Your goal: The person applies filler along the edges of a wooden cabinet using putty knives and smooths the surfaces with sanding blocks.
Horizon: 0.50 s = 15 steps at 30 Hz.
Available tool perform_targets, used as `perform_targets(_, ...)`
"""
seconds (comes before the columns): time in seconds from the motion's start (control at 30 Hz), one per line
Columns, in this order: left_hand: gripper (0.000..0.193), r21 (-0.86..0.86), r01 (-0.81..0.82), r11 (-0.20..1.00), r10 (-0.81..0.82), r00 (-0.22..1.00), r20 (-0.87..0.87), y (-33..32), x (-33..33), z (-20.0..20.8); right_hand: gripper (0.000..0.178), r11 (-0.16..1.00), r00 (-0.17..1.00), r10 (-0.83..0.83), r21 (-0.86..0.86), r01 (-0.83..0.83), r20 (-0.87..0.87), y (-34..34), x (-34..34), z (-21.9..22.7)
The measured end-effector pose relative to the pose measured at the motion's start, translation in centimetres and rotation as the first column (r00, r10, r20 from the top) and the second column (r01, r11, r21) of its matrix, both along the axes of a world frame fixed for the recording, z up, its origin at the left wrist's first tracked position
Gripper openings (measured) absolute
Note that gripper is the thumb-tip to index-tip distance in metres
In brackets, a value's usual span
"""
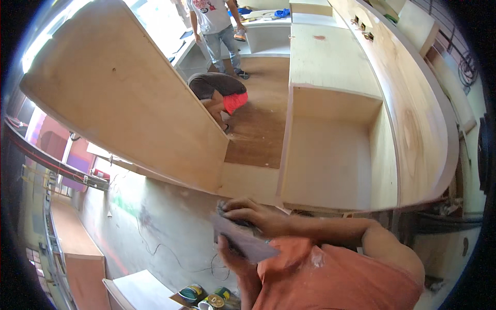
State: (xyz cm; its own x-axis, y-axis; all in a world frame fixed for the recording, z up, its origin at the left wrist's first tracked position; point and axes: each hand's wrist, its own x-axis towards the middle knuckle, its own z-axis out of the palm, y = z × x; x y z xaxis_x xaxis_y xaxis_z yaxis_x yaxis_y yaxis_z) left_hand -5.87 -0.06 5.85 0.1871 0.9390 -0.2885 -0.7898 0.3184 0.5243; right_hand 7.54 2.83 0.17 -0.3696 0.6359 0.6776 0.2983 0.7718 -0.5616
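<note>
Close to my orange shirt, a flat grey-brown sheet of sandpaper [245,241] is held tilted between my two hands. My left hand [233,256] grips its lower side, with the thumb against the sheet. Across the top edge, my right hand [251,213] has its fingers curled. A small dark grey piece [221,207] shows at those fingertips; its kind I cannot make out. Just beyond my hands stands a pale wooden cabinet with an open compartment [333,155]. A large plywood panel [124,98] rises at the left.
A person in red shorts [235,102] crouches behind the panel, and another in jeans [219,44] stands farther back, holding an orange-and-grey tool. Several paint cans [217,297] stand on the floor at the lower left beside a white board [142,290]. A thin cable [175,264] crosses the grey floor.
</note>
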Motion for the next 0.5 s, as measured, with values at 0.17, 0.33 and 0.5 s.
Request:
perform_targets(0.17,0.039,0.071,-0.018,0.997,0.038,0.955,-0.294,-1.8,-11.1,-7.1,0.045,0.737,0.82,-0.351,-0.673,-0.056,-0.451,-3.0,-5.6,-5.2)
perform_targets(0.33,0.042,0.02,0.101,0.995,-0.102,0.991,0.081,-1.7,-15.5,-10.4,0.044,0.066,0.458,-0.625,-0.628,-0.776,-0.632,-11.0,-9.1,-5.6)
perform_targets(0.5,0.037,-0.009,0.129,0.992,-0.114,0.838,-0.534,-7.4,-15.7,-8.1,0.032,0.258,0.313,-0.894,-0.941,-0.221,-0.319,-8.5,-13.3,-3.2)
